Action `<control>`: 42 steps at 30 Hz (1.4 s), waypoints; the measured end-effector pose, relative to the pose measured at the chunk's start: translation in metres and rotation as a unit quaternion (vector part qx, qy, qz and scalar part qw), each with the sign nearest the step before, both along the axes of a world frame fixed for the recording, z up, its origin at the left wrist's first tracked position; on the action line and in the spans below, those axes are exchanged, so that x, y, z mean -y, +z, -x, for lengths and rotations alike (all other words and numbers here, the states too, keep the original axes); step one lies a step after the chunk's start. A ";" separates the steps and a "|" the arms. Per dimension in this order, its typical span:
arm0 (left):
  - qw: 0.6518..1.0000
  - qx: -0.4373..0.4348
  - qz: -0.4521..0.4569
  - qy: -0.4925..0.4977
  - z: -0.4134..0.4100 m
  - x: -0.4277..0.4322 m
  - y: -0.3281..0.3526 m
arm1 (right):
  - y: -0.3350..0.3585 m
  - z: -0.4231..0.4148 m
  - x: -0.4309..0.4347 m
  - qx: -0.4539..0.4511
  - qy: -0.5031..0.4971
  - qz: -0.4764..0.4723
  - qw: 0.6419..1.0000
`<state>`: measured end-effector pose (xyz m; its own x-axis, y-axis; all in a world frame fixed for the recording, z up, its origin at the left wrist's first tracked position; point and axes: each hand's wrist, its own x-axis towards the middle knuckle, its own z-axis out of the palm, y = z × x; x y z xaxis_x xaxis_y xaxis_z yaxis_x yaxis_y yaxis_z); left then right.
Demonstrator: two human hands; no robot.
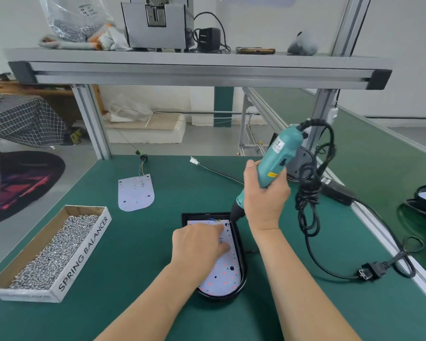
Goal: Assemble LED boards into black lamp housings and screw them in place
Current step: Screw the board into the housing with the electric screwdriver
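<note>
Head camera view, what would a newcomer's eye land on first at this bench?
Probably the teal electric screwdriver gripped in the right hand, centre right, its tip at the far end of the LED board seated in the black lamp housing. The left hand rests on that board. At left stands a cardboard box full of silvery screws, a spare LED board lying beyond it.

The only words that can be read are "SPRING BALANCER", printed in dark capitals along the white outer side of the box (84, 254) of screws (57, 252) on the surface. The screwdriver (273, 163) carries a white label near its top and a small yellow sticker lower down; the print on both is too small to read. The bag (76, 16) on the shelf (197, 62) bears dark printing, also illegible.
</note>
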<state>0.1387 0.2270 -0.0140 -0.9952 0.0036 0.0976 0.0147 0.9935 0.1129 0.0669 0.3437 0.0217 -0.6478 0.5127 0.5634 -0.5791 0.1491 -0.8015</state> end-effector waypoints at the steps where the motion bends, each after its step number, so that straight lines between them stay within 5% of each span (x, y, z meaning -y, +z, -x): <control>1: 1.000 0.002 0.014 -0.004 0.001 -0.003 0.000 | -0.003 0.000 0.001 -0.003 0.000 -0.011 1.000; 28: 0.999 0.011 0.028 -0.034 0.006 -0.005 -0.002 | -0.015 0.011 0.004 -0.006 0.011 -0.103 0.995; 42: 0.999 0.006 0.027 -0.036 0.006 -0.005 -0.005 | -0.016 0.016 0.009 0.065 0.011 -0.074 0.995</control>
